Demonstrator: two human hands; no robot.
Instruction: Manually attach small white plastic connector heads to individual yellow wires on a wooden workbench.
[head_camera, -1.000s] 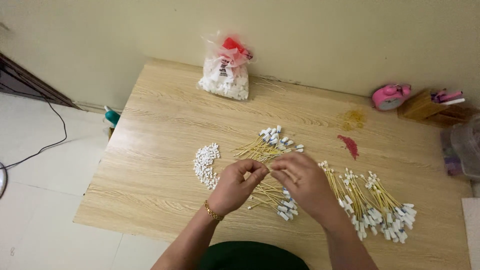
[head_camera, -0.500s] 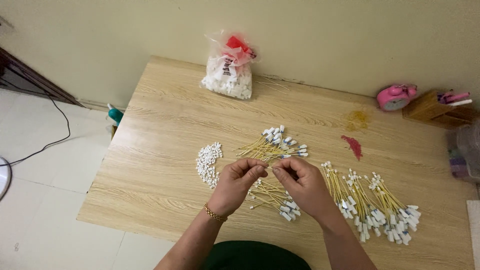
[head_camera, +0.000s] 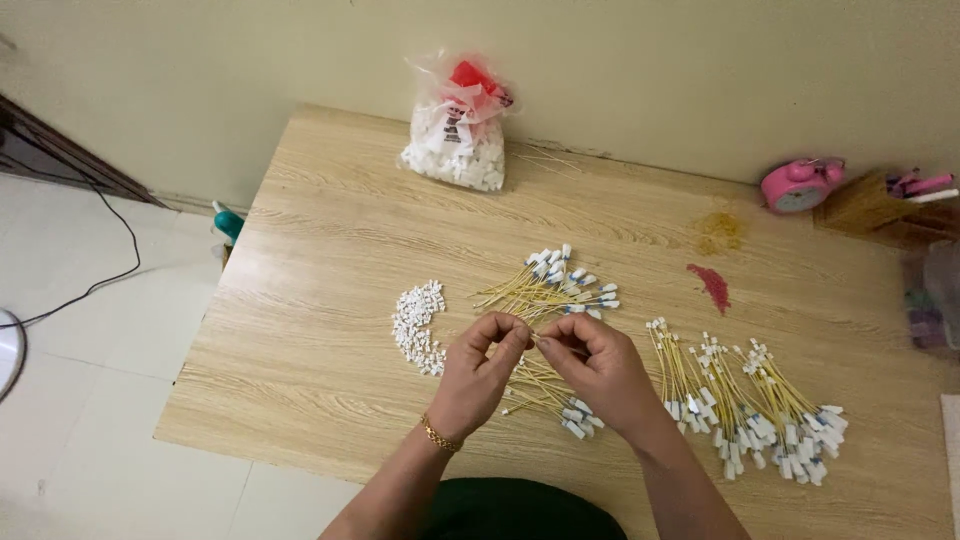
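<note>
Pink alarm clock (head_camera: 797, 185), wooden holder (head_camera: 868, 208), red stain (head_camera: 711, 286).

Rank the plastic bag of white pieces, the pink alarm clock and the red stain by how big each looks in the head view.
1. Plastic bag, clearly largest.
2. Pink alarm clock.
3. Red stain, a little smaller than the clock, though the two are close.

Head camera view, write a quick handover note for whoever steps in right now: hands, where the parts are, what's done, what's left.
Left hand and right hand meet above the table, fingertips pinching one thin yellow wire between them.
Loose white connectors lie left of the hands; a bag of white connectors sits at the far edge.
Wire bundles lie ahead and under the hands.
Done, apparently: rows of capped wires on the right.
Left: apparently the two central bundles.
</note>
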